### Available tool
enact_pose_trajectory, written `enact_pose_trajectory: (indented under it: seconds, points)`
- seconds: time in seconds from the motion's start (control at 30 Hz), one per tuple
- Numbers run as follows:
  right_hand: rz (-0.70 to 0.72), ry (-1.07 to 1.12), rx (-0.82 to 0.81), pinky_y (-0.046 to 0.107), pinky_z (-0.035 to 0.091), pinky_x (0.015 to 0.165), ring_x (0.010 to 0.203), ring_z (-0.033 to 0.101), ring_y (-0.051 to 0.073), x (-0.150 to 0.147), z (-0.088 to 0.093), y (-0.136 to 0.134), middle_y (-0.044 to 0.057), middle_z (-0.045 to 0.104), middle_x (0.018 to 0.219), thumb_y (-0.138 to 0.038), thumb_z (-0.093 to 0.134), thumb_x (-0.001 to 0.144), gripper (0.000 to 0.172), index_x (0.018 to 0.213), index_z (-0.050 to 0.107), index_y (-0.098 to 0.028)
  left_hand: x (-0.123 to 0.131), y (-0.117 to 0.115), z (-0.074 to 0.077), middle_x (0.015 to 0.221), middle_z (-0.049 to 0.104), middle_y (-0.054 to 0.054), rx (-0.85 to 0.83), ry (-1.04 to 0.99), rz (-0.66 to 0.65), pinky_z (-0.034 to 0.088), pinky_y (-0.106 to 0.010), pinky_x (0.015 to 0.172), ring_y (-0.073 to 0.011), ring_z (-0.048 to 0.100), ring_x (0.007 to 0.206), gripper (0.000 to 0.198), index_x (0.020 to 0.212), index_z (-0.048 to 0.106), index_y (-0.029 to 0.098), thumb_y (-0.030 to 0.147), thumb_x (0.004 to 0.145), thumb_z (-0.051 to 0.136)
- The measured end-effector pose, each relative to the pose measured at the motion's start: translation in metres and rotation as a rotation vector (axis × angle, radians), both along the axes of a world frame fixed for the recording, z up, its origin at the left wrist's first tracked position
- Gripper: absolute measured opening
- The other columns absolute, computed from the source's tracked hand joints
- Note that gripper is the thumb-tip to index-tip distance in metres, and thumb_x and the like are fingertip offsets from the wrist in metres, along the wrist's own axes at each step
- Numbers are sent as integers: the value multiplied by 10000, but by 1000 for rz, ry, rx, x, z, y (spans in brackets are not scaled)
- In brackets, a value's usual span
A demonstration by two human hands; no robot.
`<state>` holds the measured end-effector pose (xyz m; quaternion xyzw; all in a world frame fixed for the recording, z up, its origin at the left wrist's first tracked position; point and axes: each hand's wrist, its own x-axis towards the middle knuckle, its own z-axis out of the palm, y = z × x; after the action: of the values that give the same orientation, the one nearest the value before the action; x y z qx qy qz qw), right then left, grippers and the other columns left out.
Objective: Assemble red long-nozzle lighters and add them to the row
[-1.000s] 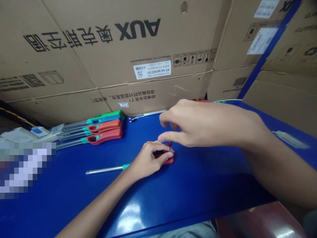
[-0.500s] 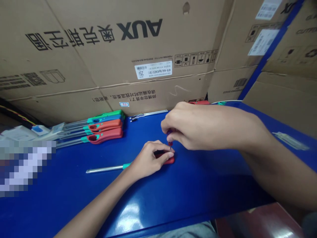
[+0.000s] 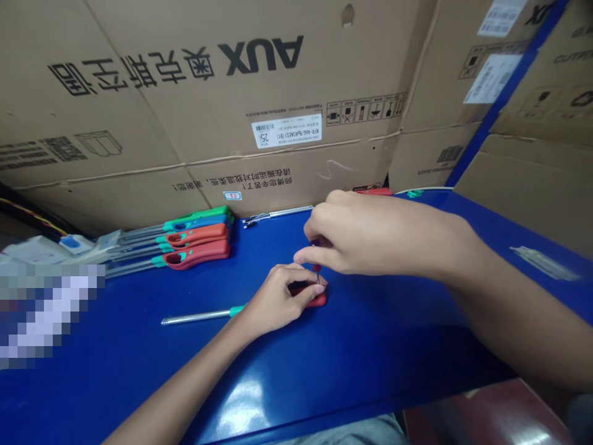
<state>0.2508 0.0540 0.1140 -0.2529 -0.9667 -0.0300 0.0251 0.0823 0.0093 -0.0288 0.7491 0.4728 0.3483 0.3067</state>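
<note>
A long-nosed lighter lies on the blue table [image 3: 380, 346], its silver tube [image 3: 194, 317] pointing left and its red handle [image 3: 319, 301] under my fingers. My left hand [image 3: 275, 300] is closed over that handle and presses it to the table. Just above it, my right hand [image 3: 370, 235] pinches a small red-handled screwdriver [image 3: 317, 269] upright, its thin tip down on the lighter's handle. Most of the screwdriver is hidden inside my fingers.
Several finished lighters [image 3: 194, 238] with red, orange, blue and green handles lie in a row at the back left. A thin metal part [image 3: 278, 214] rests by the cardboard boxes [image 3: 231, 111] that wall the table's far side. More boxes stand at the right.
My right hand's fingers have shifted round the screwdriver, twisting it in place. The left hand and the lighter have stayed where they were.
</note>
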Motion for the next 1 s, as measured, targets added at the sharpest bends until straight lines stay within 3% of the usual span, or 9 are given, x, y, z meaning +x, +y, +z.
enact_pose_trajectory:
  seconds: [0.07,0.17,0.27,0.63,0.83,1.0]
  points:
    - [35,17,-58,264,344,564,692,599,181,3,2,0,69,673,809,-401,531,909,281,895,686,-168,0,1,-1,817,750,-44,8,7,3,510,-252,704,-162,666,748,175,845,737,143,241,889,599]
    - [99,7,-109,249,356,602,772,596,171,6,6,-2,34,661,837,-251,555,883,122,902,664,-200,1,1,0,778,737,-33,32,20,9,489,-253,693,-156,640,730,164,820,739,148,236,880,614]
    - [86,-27,-104,250,355,620,764,593,159,7,7,-2,26,645,784,-136,535,858,136,833,660,-185,1,1,1,790,743,-31,43,32,6,484,-252,708,-154,634,742,156,831,749,151,221,877,617]
    - [16,-14,96,271,245,492,500,514,152,-1,0,-2,63,634,578,-356,529,901,314,811,733,-134,2,0,1,835,754,-60,-15,-18,-2,550,-258,713,-171,685,764,165,859,745,142,234,874,609]
    - [-26,-21,53,268,232,461,420,470,138,-7,-1,-4,60,631,516,-409,517,904,371,877,753,-124,1,-1,-1,821,752,-55,-48,-51,-13,581,-254,673,-168,709,719,163,854,735,143,227,871,595]
    - [-51,-58,30,260,260,477,479,520,145,-5,-1,-2,71,673,627,-374,538,892,306,888,735,-140,0,0,-1,830,747,-53,-17,-17,-10,553,-244,695,-159,690,739,165,835,738,145,230,876,602]
